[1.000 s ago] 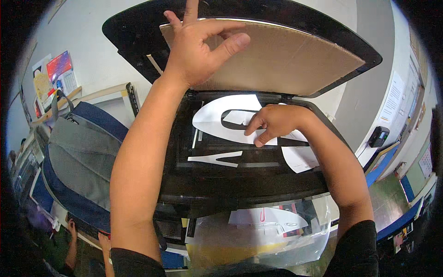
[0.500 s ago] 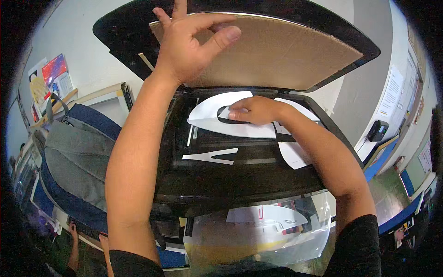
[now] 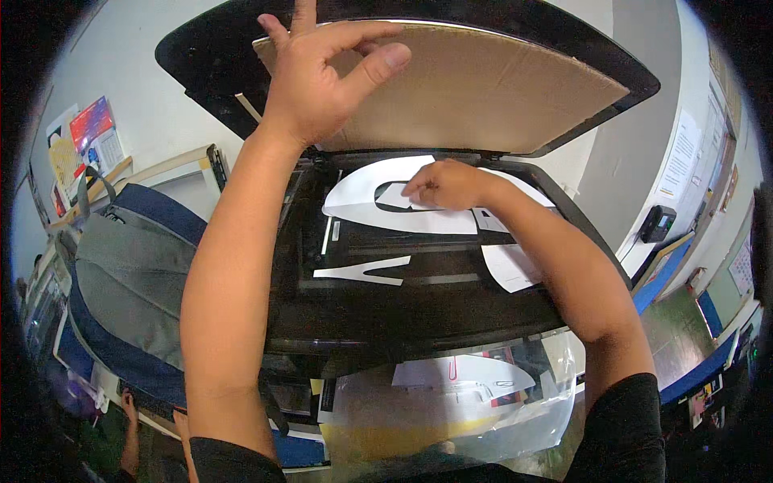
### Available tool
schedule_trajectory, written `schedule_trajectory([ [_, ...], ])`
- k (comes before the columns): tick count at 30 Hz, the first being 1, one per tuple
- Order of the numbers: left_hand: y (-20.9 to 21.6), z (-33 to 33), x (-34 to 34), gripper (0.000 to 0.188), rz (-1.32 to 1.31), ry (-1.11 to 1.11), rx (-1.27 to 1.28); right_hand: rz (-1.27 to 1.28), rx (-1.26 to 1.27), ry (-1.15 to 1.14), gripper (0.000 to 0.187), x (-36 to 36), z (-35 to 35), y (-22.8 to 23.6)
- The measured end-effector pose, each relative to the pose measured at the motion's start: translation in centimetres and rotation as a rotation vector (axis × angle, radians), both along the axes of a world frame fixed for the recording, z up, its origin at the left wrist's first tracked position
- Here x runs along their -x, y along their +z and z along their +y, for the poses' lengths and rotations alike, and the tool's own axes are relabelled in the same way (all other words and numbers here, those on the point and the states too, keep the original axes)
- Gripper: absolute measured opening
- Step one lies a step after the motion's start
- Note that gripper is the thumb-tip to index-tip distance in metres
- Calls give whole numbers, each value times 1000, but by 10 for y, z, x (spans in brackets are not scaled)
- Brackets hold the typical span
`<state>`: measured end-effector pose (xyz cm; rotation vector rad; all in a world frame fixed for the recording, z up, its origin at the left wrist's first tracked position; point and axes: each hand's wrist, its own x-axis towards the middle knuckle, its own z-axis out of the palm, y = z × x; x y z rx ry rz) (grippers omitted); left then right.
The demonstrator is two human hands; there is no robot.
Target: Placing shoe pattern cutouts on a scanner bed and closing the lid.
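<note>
My left hand [image 3: 326, 80] is raised in front of the lifted black lid [image 3: 205, 56], fingers spread and thumb apart. Its fingertips are near the lid's upper edge; I cannot tell whether they touch it. My right hand [image 3: 451, 187] reaches over the black flatbed of the machine, fingers bent together, tips on a small white paper piece [image 3: 394, 196]. That piece lies inside the oval cutout of a large curved white paper pattern piece [image 3: 354, 183]. A V-shaped paper strip [image 3: 354, 274] lies nearer me, and another paper piece [image 3: 509, 267] lies under my right forearm.
Brown cardboard [image 3: 451, 88] lines the lid. A grey and blue backpack [image 3: 133, 266] stands at the left. A clear plastic sheet or bag [image 3: 386, 410] with paper pieces and clips hangs at the machine's front. A black wall device [image 3: 659, 224] is at the right.
My right hand has shifted slightly, and the small paper piece now lies flatter within the cutout. My left hand stays up by the lid. The whole view has moved a little.
</note>
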<state>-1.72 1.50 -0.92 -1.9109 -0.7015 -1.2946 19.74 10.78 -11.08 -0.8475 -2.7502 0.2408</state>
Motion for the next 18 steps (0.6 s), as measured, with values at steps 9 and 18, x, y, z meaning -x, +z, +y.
schedule_trajectory([
  [9,1,0,2,34,68,8,-110,-79,-61,3,27,-5,-3,4],
  [18,0,2,2,34,63,-3,-96,-46,-58,-33,30,-4,-4,11],
])
